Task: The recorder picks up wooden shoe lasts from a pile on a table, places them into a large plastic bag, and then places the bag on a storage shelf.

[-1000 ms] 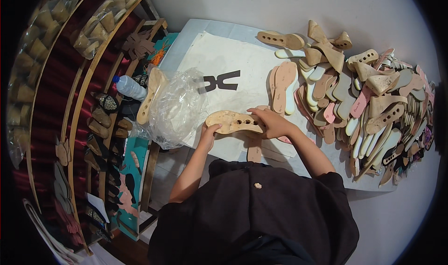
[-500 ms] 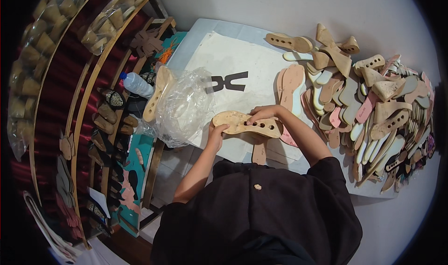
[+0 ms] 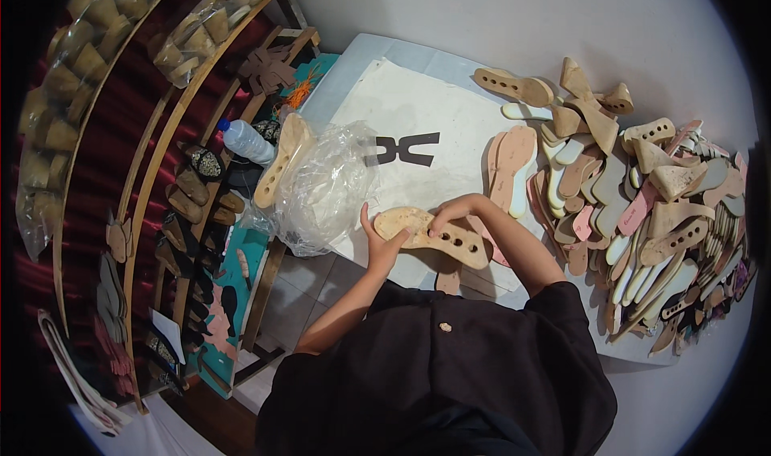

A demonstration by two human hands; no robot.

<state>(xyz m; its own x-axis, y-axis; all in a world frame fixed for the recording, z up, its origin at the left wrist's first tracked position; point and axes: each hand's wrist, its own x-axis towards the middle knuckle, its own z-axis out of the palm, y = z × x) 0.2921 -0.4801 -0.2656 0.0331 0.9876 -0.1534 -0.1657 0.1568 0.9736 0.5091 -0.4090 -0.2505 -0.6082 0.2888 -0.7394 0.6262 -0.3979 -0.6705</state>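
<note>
A pale wooden shoe sole (image 3: pixel 462 251) with a row of round holes is held between my two hands over the near edge of the table. My left hand (image 3: pixel 382 246) grips its rounded end, thumb on top and a finger sticking out beside it. From above, my right hand (image 3: pixel 454 210) holds the sole's middle, with fingertips next to the holes. A brown insole (image 3: pixel 448 282) lies partly hidden beneath the sole. Beyond my hands a black cut-out upper piece (image 3: pixel 403 149) rests flat on a white sheet (image 3: pixel 401 95).
A big heap of insoles and wooden soles (image 3: pixel 602 183) covers the table's right side. To the left are a crumpled clear plastic bag (image 3: pixel 325 191), another holed wooden sole (image 3: pixel 283 163) and a water bottle (image 3: pixel 245 141). Racks (image 3: pixel 152 175) with shoes and bagged wedges stand further left.
The sole has tilted, its holed end now lower toward me. My left hand's fingers have spread more at the rounded end. The whole view has shifted slightly.
</note>
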